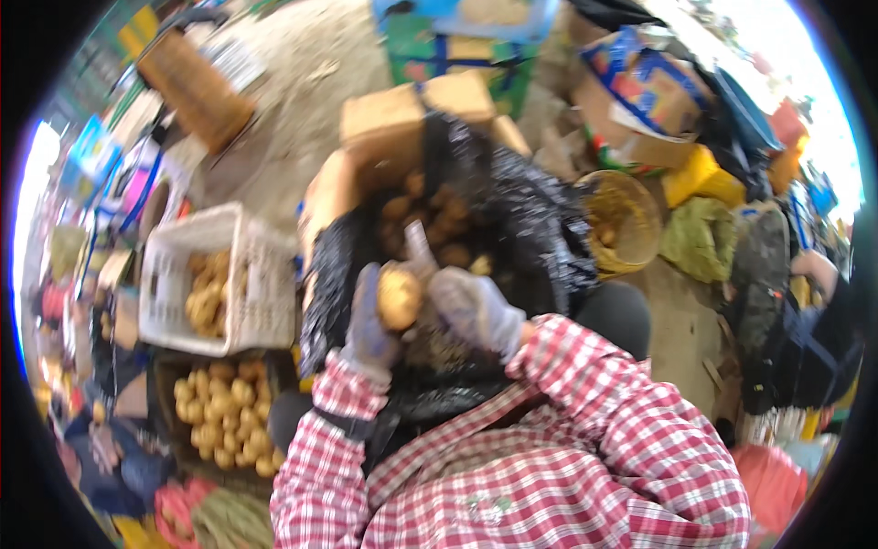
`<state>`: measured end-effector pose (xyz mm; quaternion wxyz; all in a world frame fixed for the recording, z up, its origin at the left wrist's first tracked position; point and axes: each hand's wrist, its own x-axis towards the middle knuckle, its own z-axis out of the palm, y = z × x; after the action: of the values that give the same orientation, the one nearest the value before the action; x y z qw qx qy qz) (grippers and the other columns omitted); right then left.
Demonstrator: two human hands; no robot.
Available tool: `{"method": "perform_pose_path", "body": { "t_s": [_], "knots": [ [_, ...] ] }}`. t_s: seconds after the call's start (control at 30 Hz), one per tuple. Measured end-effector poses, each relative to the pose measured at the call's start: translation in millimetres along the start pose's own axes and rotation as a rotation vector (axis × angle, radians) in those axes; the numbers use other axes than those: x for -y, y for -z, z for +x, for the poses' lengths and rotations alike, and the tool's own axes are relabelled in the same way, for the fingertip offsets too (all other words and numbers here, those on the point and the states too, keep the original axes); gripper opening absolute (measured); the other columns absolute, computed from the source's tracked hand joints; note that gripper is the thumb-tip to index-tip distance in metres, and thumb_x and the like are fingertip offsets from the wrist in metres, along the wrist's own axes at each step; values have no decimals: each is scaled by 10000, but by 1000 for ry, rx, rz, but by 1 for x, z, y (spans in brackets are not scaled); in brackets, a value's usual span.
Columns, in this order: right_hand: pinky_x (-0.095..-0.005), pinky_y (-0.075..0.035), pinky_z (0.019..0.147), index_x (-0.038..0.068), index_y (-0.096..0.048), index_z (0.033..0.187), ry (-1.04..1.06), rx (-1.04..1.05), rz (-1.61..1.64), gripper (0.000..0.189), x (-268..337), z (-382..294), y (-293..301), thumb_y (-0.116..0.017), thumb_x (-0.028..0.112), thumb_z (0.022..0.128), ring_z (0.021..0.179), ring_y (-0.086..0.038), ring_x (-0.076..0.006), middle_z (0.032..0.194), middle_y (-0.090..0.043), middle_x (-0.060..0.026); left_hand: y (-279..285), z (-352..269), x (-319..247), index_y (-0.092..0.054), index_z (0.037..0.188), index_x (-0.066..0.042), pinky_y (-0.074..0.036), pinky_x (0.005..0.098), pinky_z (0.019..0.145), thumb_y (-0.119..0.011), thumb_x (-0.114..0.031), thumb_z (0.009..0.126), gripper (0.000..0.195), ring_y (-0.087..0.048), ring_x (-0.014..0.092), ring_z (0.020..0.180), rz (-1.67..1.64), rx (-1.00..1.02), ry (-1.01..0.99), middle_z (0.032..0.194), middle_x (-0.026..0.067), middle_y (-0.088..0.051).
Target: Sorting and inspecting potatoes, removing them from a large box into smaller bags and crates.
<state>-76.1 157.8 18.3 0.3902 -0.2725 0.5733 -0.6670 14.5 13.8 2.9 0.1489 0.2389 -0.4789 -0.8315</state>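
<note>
My gloved left hand (374,322) holds a pale yellow potato (399,296). Close on its right, my gloved right hand (473,309) is closed around a knife, whose light blade (420,246) points up and away from me. Both hands are over a cardboard box (384,123) lined with a black plastic bag (535,206). Darker, brown potatoes (446,209) lie inside the bag. The knife's handle is hidden by my right hand.
At the left, a white plastic crate (264,295) contains some potatoes; nearer me, a dark crate (161,418) is full of pale potatoes. A woven basket (641,254) stands right of the box. Other people sit at both sides, one in dark clothing (806,357) at the right.
</note>
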Motion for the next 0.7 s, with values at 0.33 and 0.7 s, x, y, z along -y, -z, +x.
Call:
{"method": "perform_pose_path", "body": {
  "t_s": [0.33, 0.7],
  "knots": [
    [-254, -419, 502, 56, -536, 878, 96, 33, -310, 319, 0, 0, -10, -463, 362, 933, 583, -498, -92, 698, -527, 5, -4, -4, -7, -539, 1093, -108, -463, 237, 533, -366, -459, 935, 422, -606, 158, 728, -477, 134, 264, 873, 45, -616],
    [-255, -422, 513, 41, -537, 892, -151, -57, 127, 320, 4, 0, -10, -442, 342, 945, 603, -521, -89, 716, -561, 3, -8, -7, -14, -531, 1060, -46, -460, 232, 532, -407, -499, 912, 493, -583, 149, 681, -291, 229, 166, 847, 66, -596]
  ]
}}
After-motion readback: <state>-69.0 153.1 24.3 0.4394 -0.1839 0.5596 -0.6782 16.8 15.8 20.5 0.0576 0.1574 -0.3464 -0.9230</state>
